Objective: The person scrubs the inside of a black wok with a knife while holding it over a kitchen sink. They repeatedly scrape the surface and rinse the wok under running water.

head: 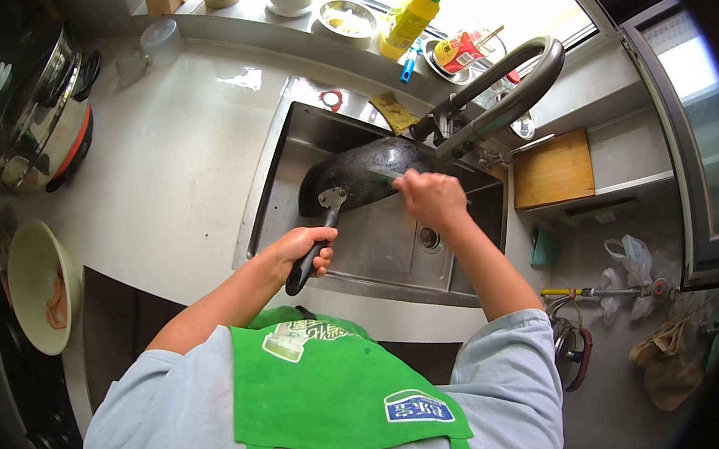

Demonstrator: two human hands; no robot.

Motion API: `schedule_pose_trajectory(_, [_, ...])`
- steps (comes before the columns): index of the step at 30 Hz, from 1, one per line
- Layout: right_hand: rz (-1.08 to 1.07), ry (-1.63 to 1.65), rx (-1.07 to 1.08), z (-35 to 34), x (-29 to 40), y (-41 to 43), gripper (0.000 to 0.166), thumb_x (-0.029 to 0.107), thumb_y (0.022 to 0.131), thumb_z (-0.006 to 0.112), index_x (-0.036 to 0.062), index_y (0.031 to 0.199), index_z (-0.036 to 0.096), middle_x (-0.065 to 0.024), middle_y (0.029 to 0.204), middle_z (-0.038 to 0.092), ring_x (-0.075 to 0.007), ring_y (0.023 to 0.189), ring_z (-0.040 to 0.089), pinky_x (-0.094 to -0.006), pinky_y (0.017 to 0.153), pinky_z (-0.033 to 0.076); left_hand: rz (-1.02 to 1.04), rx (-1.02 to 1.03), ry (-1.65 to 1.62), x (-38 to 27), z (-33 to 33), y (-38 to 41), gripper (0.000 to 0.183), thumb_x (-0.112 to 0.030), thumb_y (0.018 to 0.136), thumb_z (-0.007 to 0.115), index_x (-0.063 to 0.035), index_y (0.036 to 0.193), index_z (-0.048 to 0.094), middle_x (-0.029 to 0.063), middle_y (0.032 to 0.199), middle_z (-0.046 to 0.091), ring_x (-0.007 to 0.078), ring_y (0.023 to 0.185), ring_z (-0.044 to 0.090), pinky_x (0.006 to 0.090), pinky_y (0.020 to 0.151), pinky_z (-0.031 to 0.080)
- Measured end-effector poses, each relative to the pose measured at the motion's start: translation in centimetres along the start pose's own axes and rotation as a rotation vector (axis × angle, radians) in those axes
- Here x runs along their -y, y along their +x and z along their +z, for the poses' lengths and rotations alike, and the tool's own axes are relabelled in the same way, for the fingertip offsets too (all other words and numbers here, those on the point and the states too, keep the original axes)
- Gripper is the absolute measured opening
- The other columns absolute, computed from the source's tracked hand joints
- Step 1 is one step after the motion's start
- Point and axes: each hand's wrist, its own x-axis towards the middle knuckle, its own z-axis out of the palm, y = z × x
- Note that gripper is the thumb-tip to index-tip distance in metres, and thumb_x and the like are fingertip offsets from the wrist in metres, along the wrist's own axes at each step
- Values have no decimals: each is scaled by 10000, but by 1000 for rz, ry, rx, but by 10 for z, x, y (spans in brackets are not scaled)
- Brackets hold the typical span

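My left hand grips the black handle of a dark wok. The wok is tilted on its side in a stainless steel sink, and its blackened surface looks wet in places. In my right hand is a thin flat-bladed tool, possibly a knife; my fist hides most of it. Its blade lies against or just over the wok's surface; contact cannot be made out. To the right of the wok, the sink drain shows below my right wrist.
A curved faucet arches over the sink's right back corner. Along the sill stand a yellow pump bottle, a metal bowl and a red-labelled jar. At left are a pale bowl with food and a large pot.
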Motion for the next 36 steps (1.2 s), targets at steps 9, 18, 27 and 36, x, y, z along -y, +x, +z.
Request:
schedule_pose_trajectory(9, [107, 88, 176, 8, 47, -9, 394, 376, 962, 441, 55, 761, 548, -176, 621, 635, -371, 629, 656, -465, 586, 525, -14, 28, -70, -1, -1, 1, 228, -237, 929, 543, -86, 791, 443, 22, 609, 485, 94, 433, 435, 256, 443, 444])
schedule_pose_trajectory(18, [479, 518, 87, 40, 69, -39, 269, 250, 947, 449, -5, 865, 470, -293, 741, 614, -484, 736, 602, -541, 695, 490, 34, 92, -138, 21, -1, 5, 192, -225, 922, 524, -69, 815, 490, 13, 624, 495, 95, 446, 456, 268, 493, 496])
schedule_pose_trajectory(27, [687, 452, 8, 39, 100, -30, 222, 231, 948, 437, 18, 885, 440, -281, 721, 625, -469, 719, 624, -534, 642, 512, 36, 157, -195, 32, -5, 12, 220, -246, 936, 491, -107, 766, 468, 1, 595, 480, 101, 449, 431, 266, 453, 413])
schedule_pose_trajectory(36, [731, 421, 27, 40, 120, -30, 227, 245, 952, 435, 23, 902, 428, -271, 733, 632, -463, 725, 630, -531, 645, 515, 51, 134, -124, 38, -1, 14, 300, -273, 937, 479, -118, 681, 451, -5, 573, 448, 104, 442, 426, 266, 462, 403])
